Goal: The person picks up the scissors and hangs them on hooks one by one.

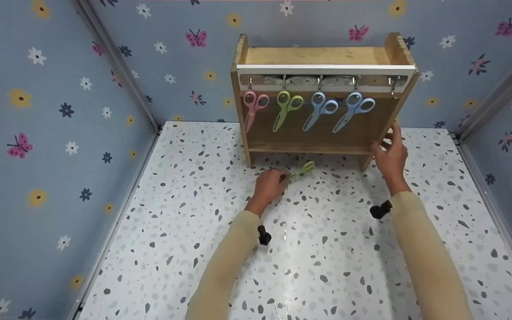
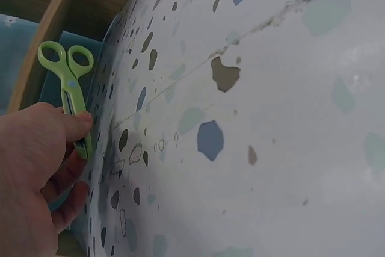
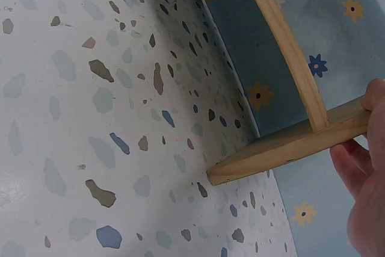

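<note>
My left hand [image 1: 268, 184] pinches a pair of green scissors [image 2: 71, 85] by the blades, handles pointing away from the hand, low over the tabletop in front of the rack. My right hand [image 1: 390, 153] grips the right side panel of the wooden rack [image 1: 314, 150] near its lower end. From hooks on the rack's white rail [image 1: 327, 70] hang pink scissors [image 1: 250, 111], another green pair [image 1: 284, 111], a blue pair [image 1: 314, 113] and a second blue pair [image 1: 348, 114]. The hook [image 1: 393, 89] at the far right bears no scissors.
The rack stands at the back of a white speckled table [image 1: 318, 249]. Blue flowered panels [image 1: 60, 169] rise at the left, back and right, with grey metal strips [image 1: 118, 66] at the corners. A black wrist camera [image 1: 264, 235] sits by the left sleeve, another black one [image 1: 380, 210] by the right.
</note>
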The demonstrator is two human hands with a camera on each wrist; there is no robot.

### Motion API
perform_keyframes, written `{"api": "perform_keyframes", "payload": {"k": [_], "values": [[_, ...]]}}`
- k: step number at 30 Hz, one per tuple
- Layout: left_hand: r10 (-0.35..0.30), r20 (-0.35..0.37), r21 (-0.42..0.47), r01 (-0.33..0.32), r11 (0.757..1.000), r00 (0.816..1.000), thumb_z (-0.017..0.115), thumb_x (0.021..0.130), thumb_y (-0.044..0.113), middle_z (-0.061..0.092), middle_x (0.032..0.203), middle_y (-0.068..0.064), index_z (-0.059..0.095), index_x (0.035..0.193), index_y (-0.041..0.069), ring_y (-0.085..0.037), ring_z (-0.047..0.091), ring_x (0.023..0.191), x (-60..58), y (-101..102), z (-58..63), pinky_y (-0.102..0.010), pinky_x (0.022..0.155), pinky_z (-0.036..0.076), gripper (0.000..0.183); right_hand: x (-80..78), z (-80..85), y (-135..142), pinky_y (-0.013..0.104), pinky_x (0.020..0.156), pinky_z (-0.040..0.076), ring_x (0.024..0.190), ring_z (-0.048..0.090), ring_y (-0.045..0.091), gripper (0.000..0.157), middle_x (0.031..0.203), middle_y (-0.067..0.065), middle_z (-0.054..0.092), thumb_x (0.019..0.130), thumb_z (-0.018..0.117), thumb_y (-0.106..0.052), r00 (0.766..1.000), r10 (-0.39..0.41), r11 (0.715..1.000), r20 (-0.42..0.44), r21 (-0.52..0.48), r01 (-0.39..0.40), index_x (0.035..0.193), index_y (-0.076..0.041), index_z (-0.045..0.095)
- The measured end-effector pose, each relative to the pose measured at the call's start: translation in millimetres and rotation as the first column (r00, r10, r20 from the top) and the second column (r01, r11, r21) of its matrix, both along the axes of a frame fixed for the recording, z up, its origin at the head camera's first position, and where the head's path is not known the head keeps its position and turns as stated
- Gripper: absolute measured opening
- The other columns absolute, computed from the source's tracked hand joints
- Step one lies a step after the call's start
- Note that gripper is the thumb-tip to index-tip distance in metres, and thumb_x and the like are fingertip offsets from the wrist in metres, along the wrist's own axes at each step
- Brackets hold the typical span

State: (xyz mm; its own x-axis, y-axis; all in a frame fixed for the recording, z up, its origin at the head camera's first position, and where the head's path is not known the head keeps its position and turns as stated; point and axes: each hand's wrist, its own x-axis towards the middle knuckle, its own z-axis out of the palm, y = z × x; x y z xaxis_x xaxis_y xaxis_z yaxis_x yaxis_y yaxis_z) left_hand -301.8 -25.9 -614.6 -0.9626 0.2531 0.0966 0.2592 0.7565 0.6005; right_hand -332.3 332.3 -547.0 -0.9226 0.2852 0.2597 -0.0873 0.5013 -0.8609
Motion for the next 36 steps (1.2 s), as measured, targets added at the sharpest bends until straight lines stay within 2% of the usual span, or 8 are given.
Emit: {"api": "perform_keyframes", "payload": {"k": [6, 12, 21, 27, 36], "values": [[-0.01, 0.024, 0.018, 0.009, 1.0, 1.0, 0.072, 0.11, 0.016, 0.086, 0.121, -0.01, 0.084, 0.13, 0.013, -0.03, 0.081, 0.111, 0.8, 1.4, 6.0, -0.052, 0.099, 0.064, 0.023, 0.3, 1.2, -0.3, 0.055, 0.127, 0.051, 0.154, 0.062, 0.04, 0.074, 0.165, 0.021, 0.061, 0.11, 0.065, -0.01, 1.0, 0.0, 1.0, 0.014, -0.008, 0.0, 0.174, -0.035, 0.037], [-0.032, 0.031, 0.053, 0.03, 0.998, 0.999, 0.073, 0.109, 0.014, 0.086, 0.121, -0.01, 0.084, 0.129, 0.012, -0.03, 0.082, 0.109, 2.2, 2.7, 10.4, -0.052, 0.098, 0.064, 0.022, 0.4, 1.8, -1.2, 0.053, 0.128, 0.051, 0.155, 0.061, 0.037, 0.074, 0.167, 0.019, 0.06, 0.11, 0.064, -0.008, 1.0, -0.006, 1.0, 0.015, -0.006, 0.006, 0.173, -0.034, 0.037], [-0.047, 0.019, 0.039, 0.046, 0.998, 0.999, 0.07, 0.111, 0.014, 0.086, 0.123, -0.011, 0.084, 0.13, 0.011, -0.029, 0.083, 0.109, 2.9, 6.7, 22.5, -0.049, 0.095, 0.066, 0.023, -0.5, -1.4, -0.6, 0.059, 0.123, 0.054, 0.148, 0.066, 0.046, 0.072, 0.154, 0.028, 0.067, 0.108, 0.063, -0.005, 0.999, -0.004, 1.0, -0.048, 0.025, 0.005, 0.173, -0.026, 0.04], [-0.06, 0.0, 0.047, 0.06, 0.997, 0.998, 0.072, 0.11, 0.014, 0.086, 0.123, -0.009, 0.084, 0.129, 0.011, -0.026, 0.083, 0.108, 3.0, 12.7, 32.9, -0.045, 0.094, 0.067, 0.022, 0.0, 0.5, -0.1, 0.058, 0.123, 0.054, 0.15, 0.065, 0.044, 0.075, 0.159, 0.026, 0.065, 0.109, 0.064, -0.007, 1.0, 0.004, 1.0, -0.023, 0.004, -0.004, 0.174, -0.032, 0.037], [-0.091, -0.014, 0.055, 0.092, 0.994, 0.996, 0.072, 0.11, 0.015, 0.085, 0.124, -0.01, 0.083, 0.131, 0.01, -0.027, 0.083, 0.107, 7.2, 20.7, 47.6, -0.045, 0.091, 0.067, 0.024, 0.0, 2.8, 0.0, 0.058, 0.126, 0.051, 0.155, 0.061, 0.043, 0.075, 0.166, 0.023, 0.06, 0.11, 0.063, -0.007, 1.0, -0.002, 1.0, 0.013, -0.007, 0.002, 0.175, -0.033, 0.035]]}}
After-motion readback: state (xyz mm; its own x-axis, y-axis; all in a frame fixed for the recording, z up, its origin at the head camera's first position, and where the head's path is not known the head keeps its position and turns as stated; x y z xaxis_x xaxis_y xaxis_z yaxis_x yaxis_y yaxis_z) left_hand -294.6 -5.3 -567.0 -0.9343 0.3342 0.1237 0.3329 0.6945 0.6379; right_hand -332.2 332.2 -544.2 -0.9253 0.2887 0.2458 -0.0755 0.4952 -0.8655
